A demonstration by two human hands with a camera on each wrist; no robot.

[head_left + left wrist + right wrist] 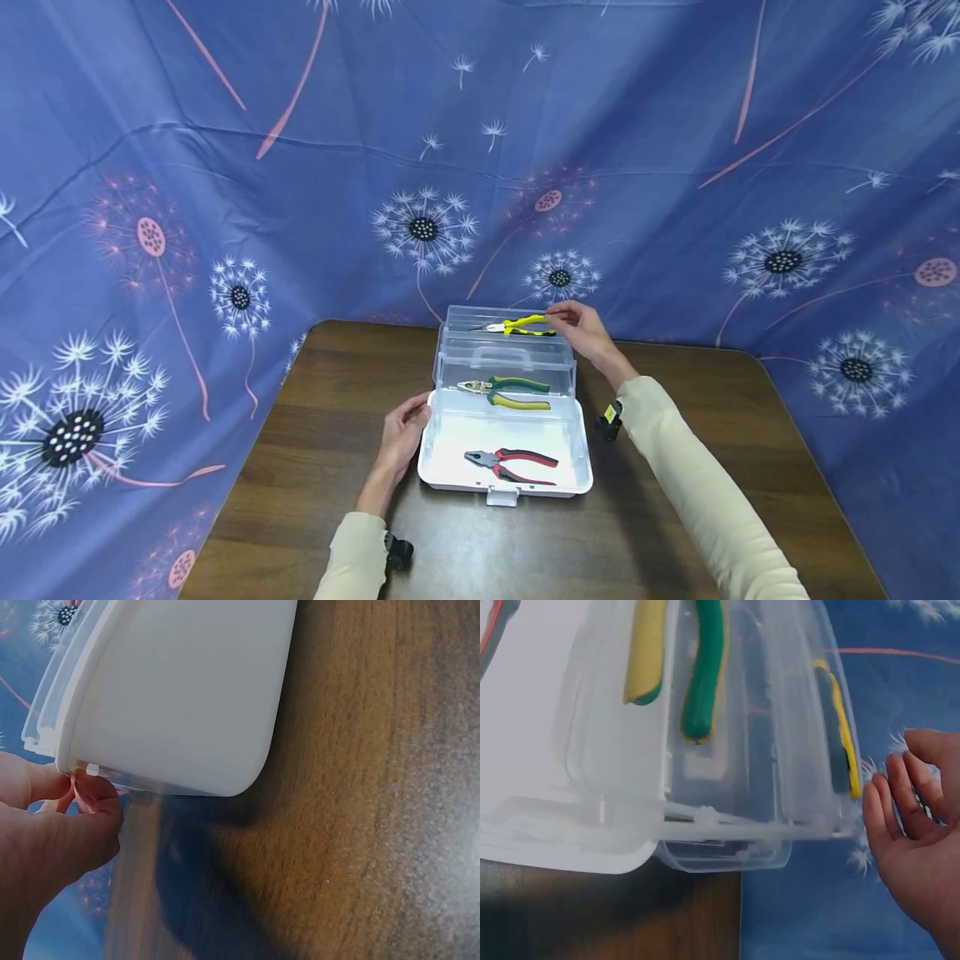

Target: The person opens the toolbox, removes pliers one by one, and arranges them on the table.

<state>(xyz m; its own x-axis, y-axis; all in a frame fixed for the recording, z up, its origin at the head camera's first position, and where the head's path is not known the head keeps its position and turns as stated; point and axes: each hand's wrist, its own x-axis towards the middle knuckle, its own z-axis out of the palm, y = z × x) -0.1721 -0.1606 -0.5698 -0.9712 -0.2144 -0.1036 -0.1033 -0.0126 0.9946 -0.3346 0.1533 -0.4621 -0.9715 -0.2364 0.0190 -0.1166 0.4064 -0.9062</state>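
Note:
A white toolbox [442, 450] stands unfolded, its clear trays [442, 354] stepped up behind the base. My left hand [403, 437] pinches the box's rim at its left rear corner; the left wrist view shows thumb and fingers meeting there. Close to the handle ends of yellow-and-black long-nose pliers [517, 322] in the topmost tray is my right hand [585, 331]. In the right wrist view, its fingers look loosely extended beside the tray with nothing held. Green-and-yellow pliers [521, 382] lie in the middle. Red-and-black combination pliers [528, 455] lie in the white base.
The box sits on a dark wooden table [300, 500], near its back edge. Blue cloth [337, 233] with dandelion prints hangs behind and at both sides. A clear latch [502, 498] sticks out at the box's front.

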